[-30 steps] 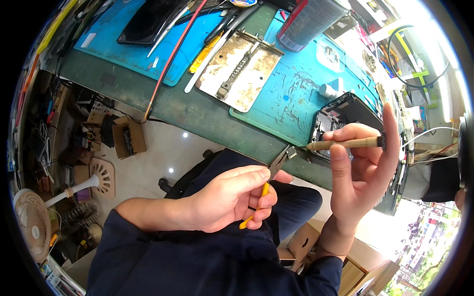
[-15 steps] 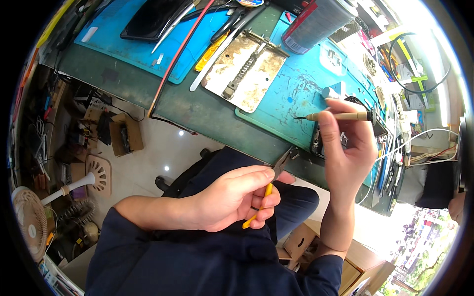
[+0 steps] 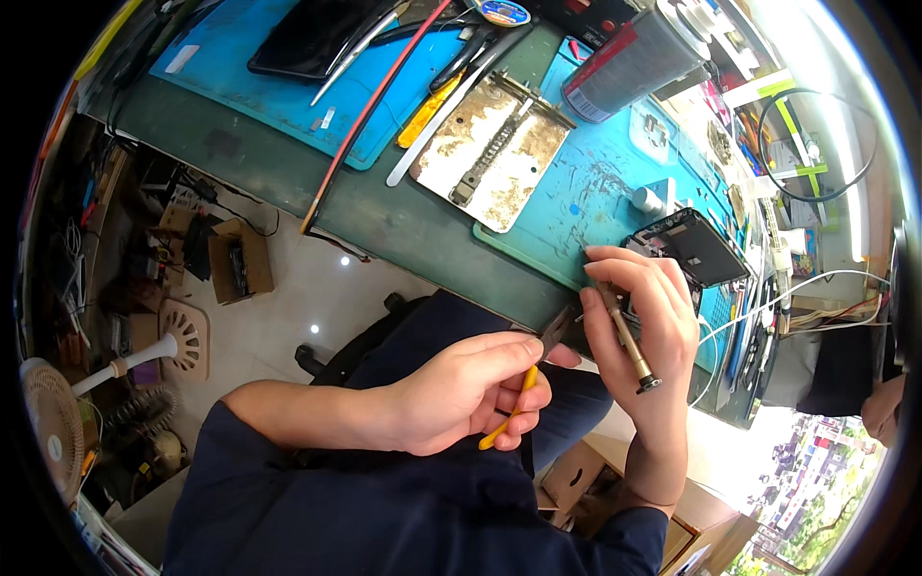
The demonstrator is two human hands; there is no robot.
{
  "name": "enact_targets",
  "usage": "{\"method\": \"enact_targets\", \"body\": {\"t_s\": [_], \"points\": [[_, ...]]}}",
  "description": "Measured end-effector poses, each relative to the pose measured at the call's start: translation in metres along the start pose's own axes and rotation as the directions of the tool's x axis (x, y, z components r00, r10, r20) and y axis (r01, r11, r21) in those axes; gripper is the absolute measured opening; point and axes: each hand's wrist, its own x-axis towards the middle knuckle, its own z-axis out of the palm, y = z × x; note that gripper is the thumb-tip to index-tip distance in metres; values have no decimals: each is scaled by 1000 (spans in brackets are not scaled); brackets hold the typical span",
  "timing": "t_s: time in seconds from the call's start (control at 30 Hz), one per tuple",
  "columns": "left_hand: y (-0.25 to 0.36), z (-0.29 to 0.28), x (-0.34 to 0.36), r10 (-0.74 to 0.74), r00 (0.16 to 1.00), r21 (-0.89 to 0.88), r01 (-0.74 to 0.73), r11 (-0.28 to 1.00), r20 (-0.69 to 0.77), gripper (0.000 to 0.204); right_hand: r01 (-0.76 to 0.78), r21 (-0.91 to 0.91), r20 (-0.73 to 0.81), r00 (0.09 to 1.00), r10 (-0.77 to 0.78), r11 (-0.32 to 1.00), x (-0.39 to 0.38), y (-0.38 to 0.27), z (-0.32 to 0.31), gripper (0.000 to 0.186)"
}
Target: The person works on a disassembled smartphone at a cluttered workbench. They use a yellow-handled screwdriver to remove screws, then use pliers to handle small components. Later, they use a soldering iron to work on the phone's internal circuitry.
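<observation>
Yellow-handled pliers (image 3: pixel 523 403) are gripped in my closed left hand (image 3: pixel 451 394), with their dark jaws pointing up past the thumb near the bench edge. My right hand (image 3: pixel 653 322) keeps a brass-coloured precision screwdriver (image 3: pixel 629 341) tucked against its palm, the dark cap end toward the wrist. The thumb and fingertips of that hand reach down at the front of the mat; whether they pinch anything else is hidden. Just beyond lies an opened dark electronic device (image 3: pixel 699 248) with a raised panel, its lower part partly covered by my right hand.
Behind my hands a blue work mat (image 3: pixel 547 226) carries a stained metal holder plate (image 3: pixel 509 154), a large metal can (image 3: pixel 629 72) and a small grey cylinder (image 3: pixel 650 200). A black tablet-like panel (image 3: pixel 312 43) lies far left. A red cable (image 3: pixel 375 91) crosses the bench edge.
My right hand has lowered toward the bench edge, and the screwdriver has turned from lying across the fingers to slanting along the palm. The left hand still grips the pliers, nearly unmoved.
</observation>
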Motion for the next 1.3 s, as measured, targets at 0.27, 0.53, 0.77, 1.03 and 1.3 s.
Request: {"method": "enact_targets", "body": {"t_s": [0.27, 0.53, 0.77, 1.03, 1.3], "points": [[-1, -2, 1, -3, 1000, -9, 3, 1000, 11, 44, 42, -80, 49, 998, -38, 996, 0, -5, 0, 25], [1, -1, -6, 25, 1000, 2, -25, 1000, 10, 44, -42, -1, -100, 994, 42, 999, 0, 4, -8, 33], [10, 5, -12, 56, 998, -22, -57, 998, -8, 44, -93, 110, -52, 994, 99, 990, -2, -12, -19, 48], [15, 3, -25, 123, 991, -39, -125, 991, -47, 44, 45, -25, 128, 991, -41, 999, -4, -5, -8, 22], [25, 9, -32, 158, 985, 49, -155, 987, -71, 45, -20, -63, 258, 965, 36, 998, -6, -8, -16, 18]]}}
